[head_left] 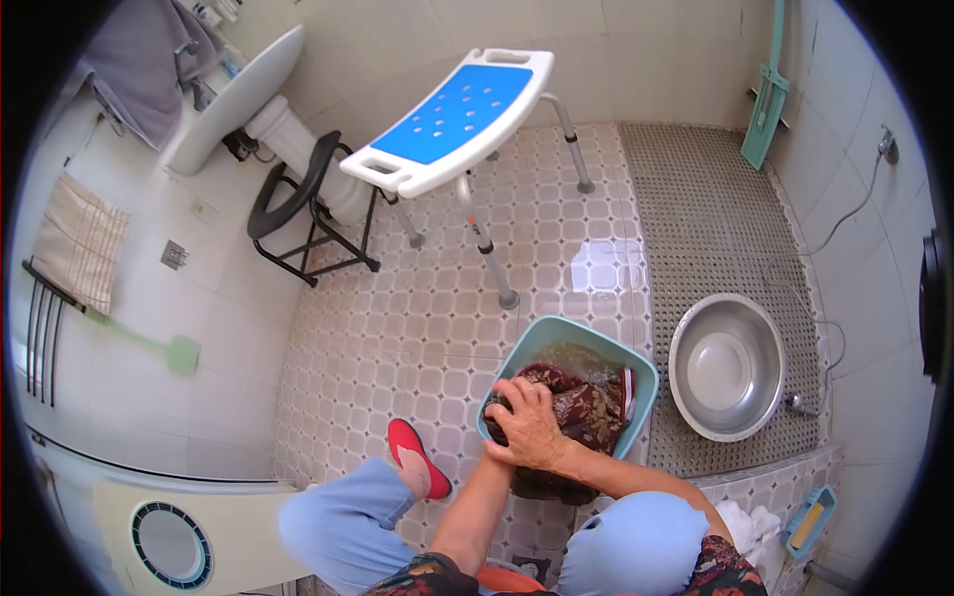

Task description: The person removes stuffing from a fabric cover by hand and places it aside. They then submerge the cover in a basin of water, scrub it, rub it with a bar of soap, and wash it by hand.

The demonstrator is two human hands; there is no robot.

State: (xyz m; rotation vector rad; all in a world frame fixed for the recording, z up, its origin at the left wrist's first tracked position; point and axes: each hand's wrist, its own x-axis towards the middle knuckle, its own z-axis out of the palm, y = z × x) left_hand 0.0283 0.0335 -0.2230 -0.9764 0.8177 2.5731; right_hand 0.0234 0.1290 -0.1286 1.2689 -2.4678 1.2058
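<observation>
A light teal basin (pixel 647 382) on the tiled floor holds murky water and a dark maroon garment (pixel 591 409) with a tan floral pattern. Part of the dark cloth hangs over the basin's near edge. My right hand (pixel 532 422) lies across the left side of the garment, its fingers bent over bunched cloth. My left hand (pixel 497 452) is at the same spot, mostly covered by the right one; its fingers are hidden. A white strip with a red line shows at the cloth's right side.
A steel bowl (pixel 686 372) stands on the perforated mat (pixel 686 219) at right, near a shower hose. Ahead is a shower stool (pixel 447 114) with a blue seat. A black-framed chair (pixel 318 189) stands beside the sink (pixel 238 99). A blue soap holder (pixel 810 521) lies lower right.
</observation>
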